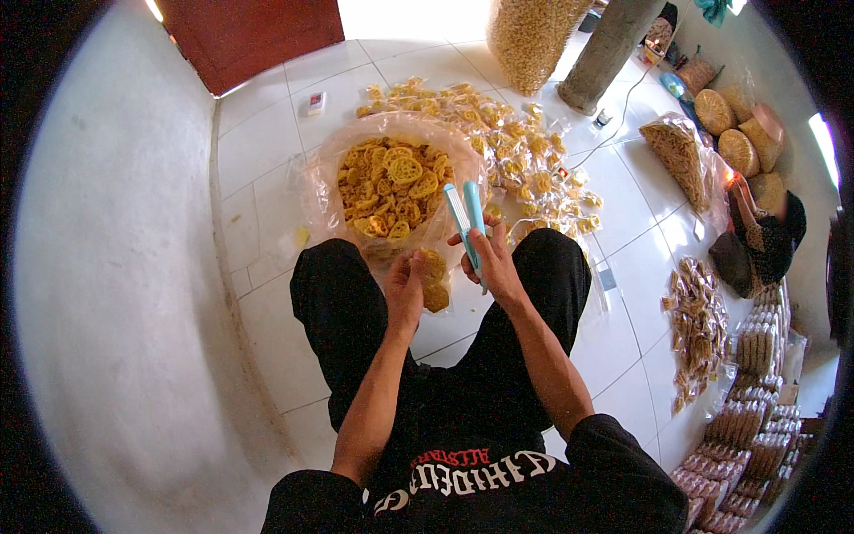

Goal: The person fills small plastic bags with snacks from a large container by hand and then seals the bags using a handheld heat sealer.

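Observation:
My left hand (405,287) pinches a small clear plastic bag of yellow crackers (437,294), held low between my knees. In my right hand (492,263) is a light-blue handheld sealer, shaped like a small hair iron (466,223); its two arms stand apart at the tips, with nothing between them. Just beyond my hands sits a large clear plastic sack (320,180), its mouth spread wide around a heap of loose, lacy yellow crackers (393,180). Many small filled cracker packets (527,153) lie spread over the floor behind and to the right of the sack.
A white wall (127,267) runs along my left. At the back stand a tall snack-filled bag (534,47) and a round pillar (607,60). A cord (624,113) crosses the tiles. Another person (767,233) sits at right, near brown packets (697,327) and stacked packs (747,414).

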`<state>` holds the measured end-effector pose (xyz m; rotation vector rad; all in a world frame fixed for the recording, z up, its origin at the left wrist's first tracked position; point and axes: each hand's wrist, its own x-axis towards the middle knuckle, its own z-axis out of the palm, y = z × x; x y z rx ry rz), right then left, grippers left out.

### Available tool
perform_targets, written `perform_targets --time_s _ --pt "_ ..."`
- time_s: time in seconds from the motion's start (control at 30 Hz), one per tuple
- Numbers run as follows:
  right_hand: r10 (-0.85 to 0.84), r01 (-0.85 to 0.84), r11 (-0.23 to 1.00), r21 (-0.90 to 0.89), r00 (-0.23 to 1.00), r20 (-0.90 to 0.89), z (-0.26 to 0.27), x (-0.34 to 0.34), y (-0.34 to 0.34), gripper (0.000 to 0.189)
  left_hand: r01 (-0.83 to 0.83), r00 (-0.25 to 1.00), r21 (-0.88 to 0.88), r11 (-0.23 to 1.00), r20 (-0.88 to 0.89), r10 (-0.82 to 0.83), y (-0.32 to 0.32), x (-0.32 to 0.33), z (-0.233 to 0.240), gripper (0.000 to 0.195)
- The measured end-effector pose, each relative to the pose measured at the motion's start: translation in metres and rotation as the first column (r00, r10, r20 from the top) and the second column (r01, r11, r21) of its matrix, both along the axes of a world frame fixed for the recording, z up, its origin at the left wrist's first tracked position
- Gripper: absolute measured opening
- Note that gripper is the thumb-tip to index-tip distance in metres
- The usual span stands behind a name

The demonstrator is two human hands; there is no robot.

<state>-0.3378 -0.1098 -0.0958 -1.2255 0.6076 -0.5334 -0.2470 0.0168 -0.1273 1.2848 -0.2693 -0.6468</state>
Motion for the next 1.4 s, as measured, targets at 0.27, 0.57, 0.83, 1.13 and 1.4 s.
perform_targets --time_s 0.27,0.57,0.83,1.13,1.4 --pt "-0.231 0.035 0.91 -0.414 0.871 -0.435 0.006 -0.001 -0.002 0.046 -0.086 0.996 0.042 0.995 0.04 0.084 0.003 0.007 -0.003 0.024" --pt "-0.352 0.159 0.817 -0.554 0.899 -0.262 -0.002 -0.003 -0.006 0.04 -0.079 0.997 0.021 0.997 0.014 0.079 0.003 0.007 -0.001 0.018" --pt "-0.322 0.159 0.723 -0.672 0.939 -0.124 -0.01 0.0 -0.007 0.045 -0.074 0.997 -0.004 0.997 0.02 0.074 0.001 0.006 0.004 0.017" --pt "-0.01 -0.011 0.981 -0.193 0.994 -0.111 0.01 0.002 0.002 0.057 0.022 1.0 -0.019 1.0 0.007 -0.022 0.002 0.003 0.007 0.017" --pt "-0.002 -0.012 0.975 -0.221 0.998 -0.065 -0.002 0.004 0.003 0.057 0.055 0.998 -0.059 0.997 -0.035 -0.058 0.0 0.0 0.011 0.018"
